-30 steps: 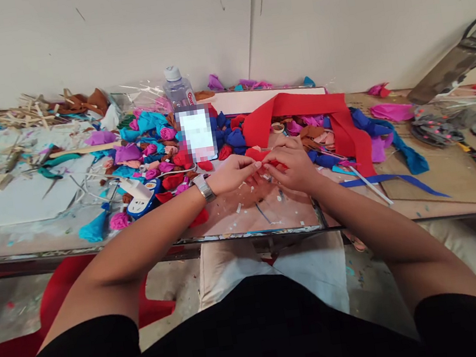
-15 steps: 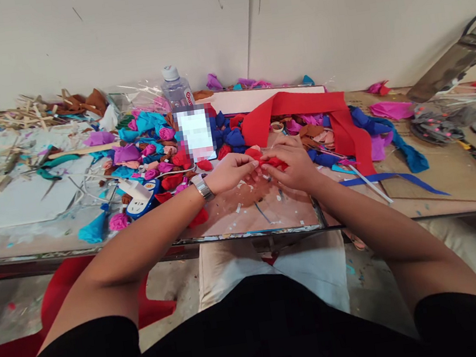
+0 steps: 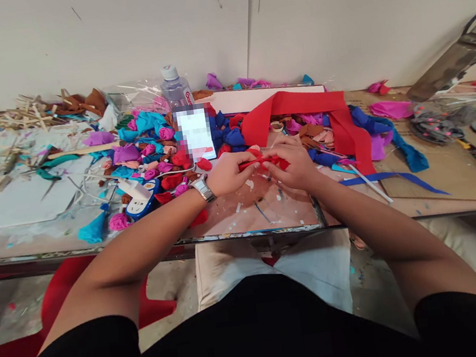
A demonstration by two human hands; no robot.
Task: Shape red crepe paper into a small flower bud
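Note:
Just above the table's front part, my left hand (image 3: 230, 172) pinches the left end of a small red crepe piece (image 3: 275, 162). My right hand (image 3: 292, 163) grips the same piece from the right, thumb and fingers pressed together. Both thumbs lie near each other over the folded red material. A long red strip (image 3: 298, 102) lies bent behind and to the right of my hands. Beyond my left hand stands a phone (image 3: 201, 139) with a lit, partly blurred screen, among blue and red crumpled pieces.
A clear bottle (image 3: 176, 89) stands behind the phone. Left are a blue-and-white power strip (image 3: 141, 201), green-handled pliers (image 3: 48, 171) and sticks (image 3: 34, 112). Right are a blue ribbon (image 3: 401, 176), a cardboard sheet (image 3: 446, 179) and a dark tumbler (image 3: 439, 70).
My left hand has shifted slightly right and its fingers have closed more over the red piece. The piece now looks narrower and stretched between both hands.

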